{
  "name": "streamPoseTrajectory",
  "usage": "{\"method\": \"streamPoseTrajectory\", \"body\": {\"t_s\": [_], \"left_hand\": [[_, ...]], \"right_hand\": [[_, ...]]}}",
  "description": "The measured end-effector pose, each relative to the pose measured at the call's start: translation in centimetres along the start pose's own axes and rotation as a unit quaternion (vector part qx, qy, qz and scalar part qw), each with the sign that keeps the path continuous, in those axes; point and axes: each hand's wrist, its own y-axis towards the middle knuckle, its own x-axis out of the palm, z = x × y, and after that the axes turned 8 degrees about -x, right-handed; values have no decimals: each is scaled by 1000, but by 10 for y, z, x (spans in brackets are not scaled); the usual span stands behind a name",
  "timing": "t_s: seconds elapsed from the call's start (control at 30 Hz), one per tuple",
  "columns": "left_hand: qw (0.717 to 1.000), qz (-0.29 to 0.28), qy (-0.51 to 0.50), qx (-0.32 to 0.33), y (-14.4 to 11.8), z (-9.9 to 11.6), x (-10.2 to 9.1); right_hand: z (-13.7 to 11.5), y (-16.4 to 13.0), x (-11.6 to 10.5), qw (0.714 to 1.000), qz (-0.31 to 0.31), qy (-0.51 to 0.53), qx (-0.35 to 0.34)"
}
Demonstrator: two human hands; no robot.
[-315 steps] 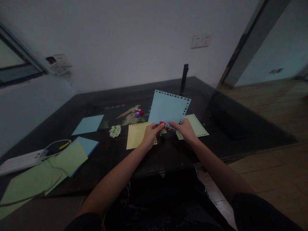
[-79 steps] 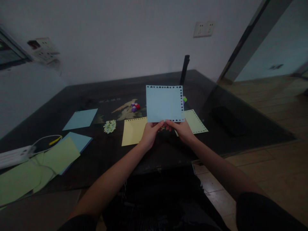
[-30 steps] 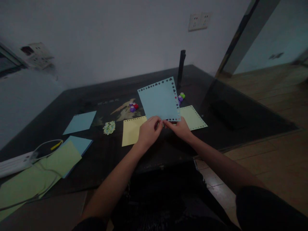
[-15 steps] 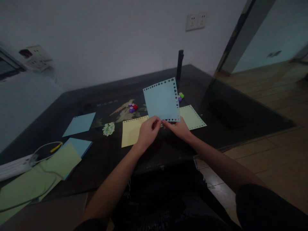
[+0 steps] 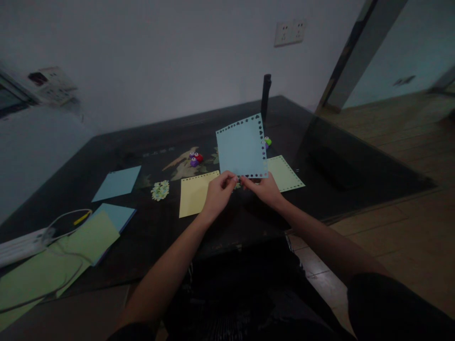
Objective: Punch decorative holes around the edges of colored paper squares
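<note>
A light blue sheet of paper (image 5: 241,148) is held up above the table, tilted toward me. Small punched shapes, stars and hearts among them, run along its top, right and lower edges. My left hand (image 5: 221,190) is closed in a pinch at the lower left part of the sheet, covering that corner. At the lower right, my right hand (image 5: 266,190) grips the sheet, thumb in front and fingers mostly hidden behind it. Under and beside my left hand lies a yellow sheet (image 5: 194,195) with a punched top edge. A pale green punched sheet (image 5: 284,174) lies right of my right hand.
Purple and red craft punches (image 5: 195,159) stand at mid-table; a green one (image 5: 268,141) is partly behind the sheet. Paper cut-outs (image 5: 160,190) form a small pile. Blue paper (image 5: 119,183), green sheets (image 5: 95,237), a cable and a power strip (image 5: 21,248) lie left.
The blue sheet has shifted slightly to the right and turned a little in my hands. Both hands stay at its lower edge, and the things on the table have not moved.
</note>
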Motion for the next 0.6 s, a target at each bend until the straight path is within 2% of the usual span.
{"method": "streamPoseTrajectory", "body": {"t_s": [0.1,0.2,0.37,0.6], "left_hand": [[1000,12,23,3,1,0,-2],[994,32,98,24,5,-5,-8],[958,25,283,33,14,-23,-16],[923,-2,385,9,16,-36,-13]], "right_hand": [[0,0,-1,1000,18,7,2],[0,1,-3,999,50,4,3],[-2,3,-10,995,103,-1,9],[-5,3,-10,995,100,-13,10]]}}
